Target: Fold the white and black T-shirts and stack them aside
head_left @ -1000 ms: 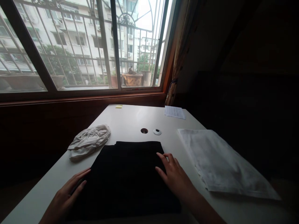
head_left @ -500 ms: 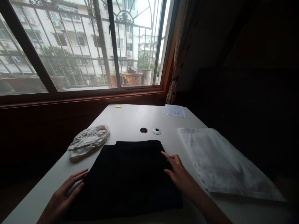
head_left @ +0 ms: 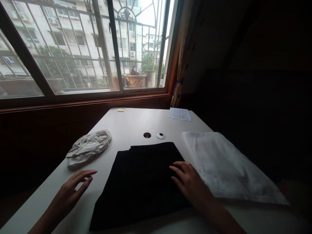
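Observation:
A folded black cloth (head_left: 143, 185), its exact kind not clear, lies flat on the white table (head_left: 131, 125) in front of me. My right hand (head_left: 186, 177) rests at its right edge, fingers spread over the fabric. My left hand (head_left: 73, 188) is off to the left of the cloth, apart from it, with fingers stretched out and nothing held. Beyond the left hand sits a bunched pale cloth (head_left: 89, 148). Right of my right hand lies a flat whitish, slightly see-through bag or cloth (head_left: 229, 169).
Farther back on the table are a round cable hole (head_left: 147, 135) and its white ring cover (head_left: 161, 136). Printed papers (head_left: 180, 114) and a yellow sticky note (head_left: 121, 110) lie near the far edge. Behind is a barred window (head_left: 80, 48) with a curtain (head_left: 177, 87) at its right.
The black cloth has shifted right and turned slightly. My left hand has come away from its left edge. My right hand has moved a little right and spread its fingers.

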Tool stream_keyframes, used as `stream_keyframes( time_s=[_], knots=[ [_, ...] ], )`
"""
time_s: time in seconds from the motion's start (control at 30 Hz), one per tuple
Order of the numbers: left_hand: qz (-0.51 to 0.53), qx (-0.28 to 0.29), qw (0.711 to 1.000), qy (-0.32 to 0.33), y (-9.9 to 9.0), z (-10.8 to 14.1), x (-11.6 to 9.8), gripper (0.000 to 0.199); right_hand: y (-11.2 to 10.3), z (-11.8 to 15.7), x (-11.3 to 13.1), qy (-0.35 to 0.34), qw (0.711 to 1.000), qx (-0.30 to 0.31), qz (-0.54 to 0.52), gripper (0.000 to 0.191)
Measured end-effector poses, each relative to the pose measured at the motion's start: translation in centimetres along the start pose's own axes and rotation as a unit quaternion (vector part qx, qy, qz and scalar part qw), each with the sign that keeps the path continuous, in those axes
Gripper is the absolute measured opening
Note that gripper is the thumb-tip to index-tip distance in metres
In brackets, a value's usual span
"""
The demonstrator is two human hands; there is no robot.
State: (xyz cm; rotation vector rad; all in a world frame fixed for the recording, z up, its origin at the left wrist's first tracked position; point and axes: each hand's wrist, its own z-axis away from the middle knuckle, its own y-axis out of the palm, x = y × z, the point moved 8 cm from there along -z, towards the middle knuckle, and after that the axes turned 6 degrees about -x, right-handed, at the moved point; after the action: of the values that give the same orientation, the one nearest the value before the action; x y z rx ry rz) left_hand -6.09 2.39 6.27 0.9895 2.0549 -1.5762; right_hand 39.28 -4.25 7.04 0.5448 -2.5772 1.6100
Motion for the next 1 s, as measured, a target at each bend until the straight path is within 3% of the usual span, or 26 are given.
stream_keyframes(
  time_s=[0.2, 0.3, 0.43, 0.63, 0.77, 0.93, 1.0],
  knots=[
    [0.024, 0.136, 0.987, 0.081, 6.2, -7.3, -6.6, 0.039, 4.6, 1.1, 10.6, -0.156, 0.974, 0.103, -0.131, 0.060],
    [0.044, 0.181, 0.981, 0.049, 10.1, -10.4, -7.5, 0.044, 6.1, 1.5, 13.0, -0.192, 0.963, 0.111, -0.156, 0.064],
    [0.059, 0.214, 0.974, -0.041, 13.7, -13.1, -6.8, 0.060, 6.7, 1.8, 13.8, -0.198, 0.963, 0.093, -0.156, 0.064],
    [0.036, 0.208, 0.977, -0.040, 15.3, -14.9, -7.1, 0.056, 7.1, 2.9, 14.8, -0.263, 0.958, 0.027, -0.108, 0.050],
    [0.026, 0.219, 0.975, -0.036, 16.0, -15.5, -7.0, 0.058, 6.5, 2.9, 15.1, -0.261, 0.959, -0.020, -0.107, 0.041],
    [0.021, 0.229, 0.973, -0.028, 16.7, -16.3, -6.7, 0.043, 5.5, 2.7, 15.6, -0.264, 0.962, -0.027, -0.065, 0.010],
    [0.030, 0.212, 0.976, -0.023, 16.5, -16.4, -6.8, 0.037, 5.2, 2.8, 15.8, -0.273, 0.960, -0.035, -0.048, 0.010]
  ],
)
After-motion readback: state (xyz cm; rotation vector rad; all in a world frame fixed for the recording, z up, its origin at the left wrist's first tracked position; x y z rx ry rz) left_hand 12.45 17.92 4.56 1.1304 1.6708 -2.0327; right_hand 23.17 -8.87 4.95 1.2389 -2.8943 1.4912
